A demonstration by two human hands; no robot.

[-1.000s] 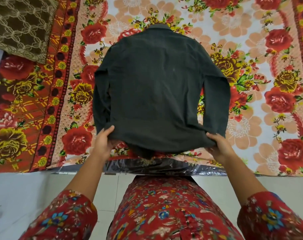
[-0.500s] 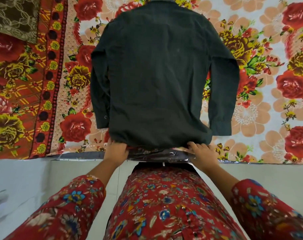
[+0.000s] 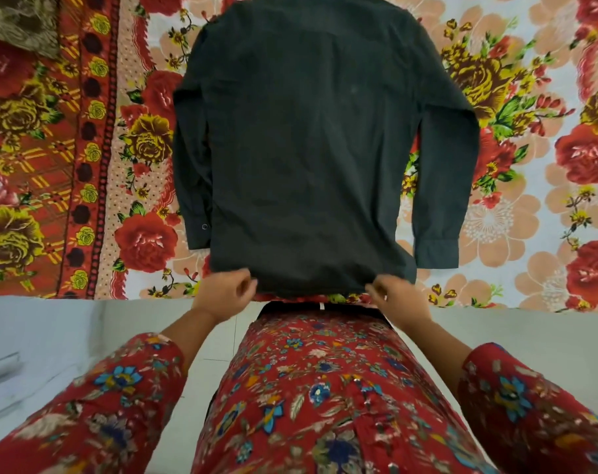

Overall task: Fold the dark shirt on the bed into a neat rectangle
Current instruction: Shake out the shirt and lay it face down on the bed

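The dark shirt (image 3: 311,148) lies back-up and spread flat on the floral bed sheet (image 3: 530,217), its collar end cut off by the top of the view. Both long sleeves run down beside the body, with the left cuff (image 3: 198,230) and the right cuff (image 3: 436,254) pointing toward me. My left hand (image 3: 225,295) pinches the hem left of centre with curled fingers. My right hand (image 3: 395,297) pinches the hem right of centre. Both hands are blurred and sit at the bed's near edge.
A brown patterned cushion (image 3: 17,22) lies at the bed's far left corner. The bed's near edge (image 3: 85,297) runs across the view, with pale tiled floor (image 3: 51,336) below it. My red floral clothing (image 3: 307,388) fills the bottom.
The raised hem has come down flat near the bed's edge, pulled toward me. Both hands have slid inward along the hem, and the view has moved closer to the shirt.
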